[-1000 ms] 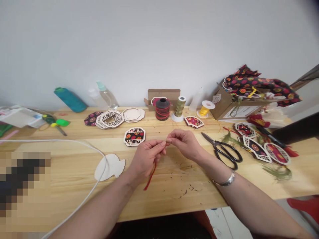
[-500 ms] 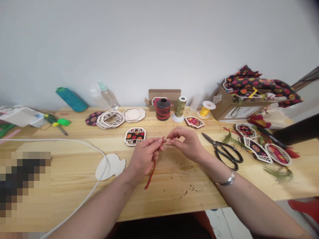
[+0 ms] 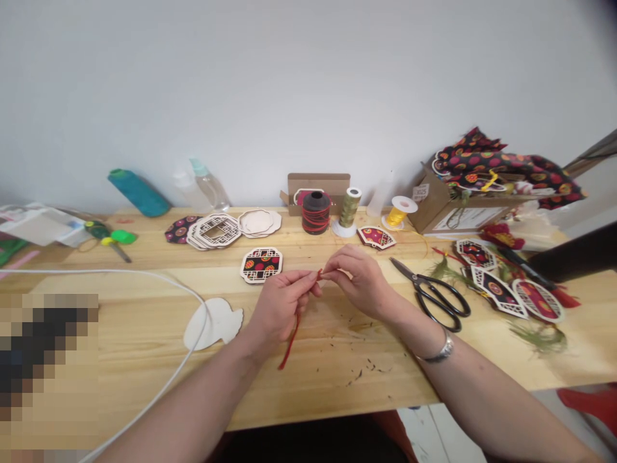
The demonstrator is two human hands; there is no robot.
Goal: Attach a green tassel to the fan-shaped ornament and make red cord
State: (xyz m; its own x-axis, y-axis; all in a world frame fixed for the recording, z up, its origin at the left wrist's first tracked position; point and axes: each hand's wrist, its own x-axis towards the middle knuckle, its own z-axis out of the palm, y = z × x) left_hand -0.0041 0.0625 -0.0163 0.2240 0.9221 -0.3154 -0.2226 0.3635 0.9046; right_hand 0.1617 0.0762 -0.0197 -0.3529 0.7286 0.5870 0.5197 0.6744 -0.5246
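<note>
Between thumb and fingers, my left hand (image 3: 288, 299) pinches a red cord (image 3: 290, 346), whose tail hangs down below the palm. My right hand (image 3: 355, 278) has its thumb and fingertips closed at the cord's short upper end, right beside the left fingertips. What lies inside the pinches is mostly hidden. Just beyond the left hand lies a patterned ornament (image 3: 261, 265) with a pale lattice frame over dark fabric. Black-handled scissors (image 3: 436, 296) rest to the right of my right wrist.
Behind the hands stand a red-and-black cord spool (image 3: 315, 213), a green thread spool (image 3: 349, 209) and a yellow cord spool (image 3: 398, 212). Finished ornaments (image 3: 501, 289) lie at right by a cardboard box (image 3: 463, 209). A white cable (image 3: 180, 370) crosses the left side, over a white cutout (image 3: 216, 325).
My right fingertips have closed in on the cord's upper end, next to the left fingertips. The hanging tail has shifted very slightly.
</note>
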